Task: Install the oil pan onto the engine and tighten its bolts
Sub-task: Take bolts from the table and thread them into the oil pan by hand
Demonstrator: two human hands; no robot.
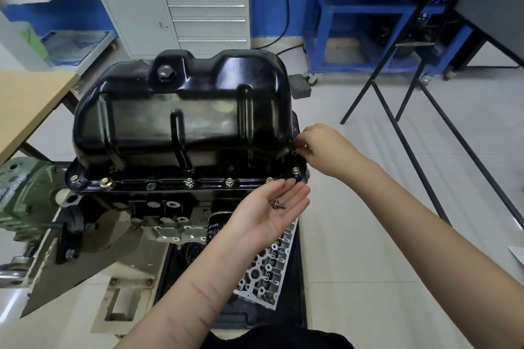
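Note:
The black oil pan (181, 116) sits upside down on the engine (158, 212), its flange lined with several bolts (189, 182) along the near edge. My left hand (269, 208) lies palm up just below the flange's right corner, with one loose bolt (279, 204) resting on the palm. At the pan's right edge my right hand (320, 147) pinches something small against the flange; the pinched thing is hidden by the fingertips. A drain plug (165, 73) sits on top of the pan.
A cylinder head (269, 269) lies on a black mat below the engine. The green engine stand (25, 198) is at left, a wooden table (25, 105) behind it. A grey drawer cabinet (198, 14) and a blue frame (368, 22) stand behind; black stand legs (408, 133) cross the floor at right.

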